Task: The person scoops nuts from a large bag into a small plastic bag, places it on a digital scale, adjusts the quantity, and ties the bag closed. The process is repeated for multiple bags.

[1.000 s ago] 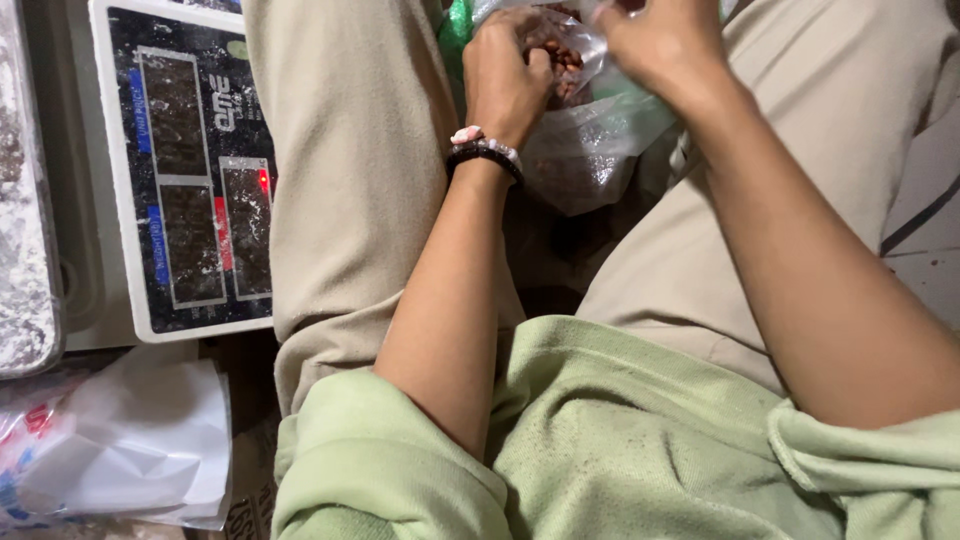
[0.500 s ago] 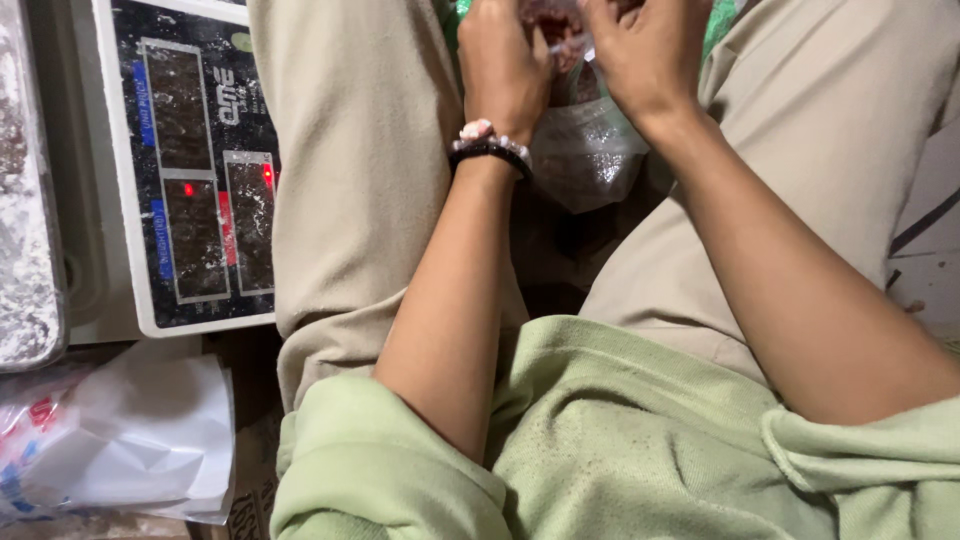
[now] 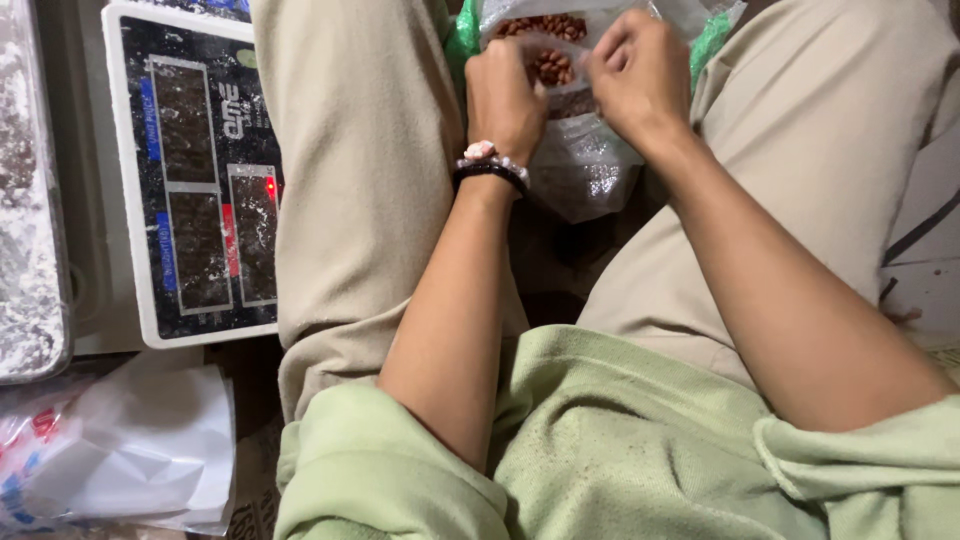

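The left hand point(image 3: 503, 98) and the right hand point(image 3: 640, 80) both pinch the top of a clear bag point(image 3: 580, 165) of brown nuts point(image 3: 545, 45) between the knees, fingers closed.

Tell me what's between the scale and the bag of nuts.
In the head view, the person's trouser leg lies between the scale and the clear bag of nuts, which both hands hold.

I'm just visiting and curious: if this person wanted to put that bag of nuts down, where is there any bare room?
Little. The lap between both beige trouser legs is filled by the clear plastic bag of brown nuts, gripped by the left hand and right hand. Left, the black-faced scale and crumpled white bags crowd the floor. Only the pale floor at the right edge shows bare.
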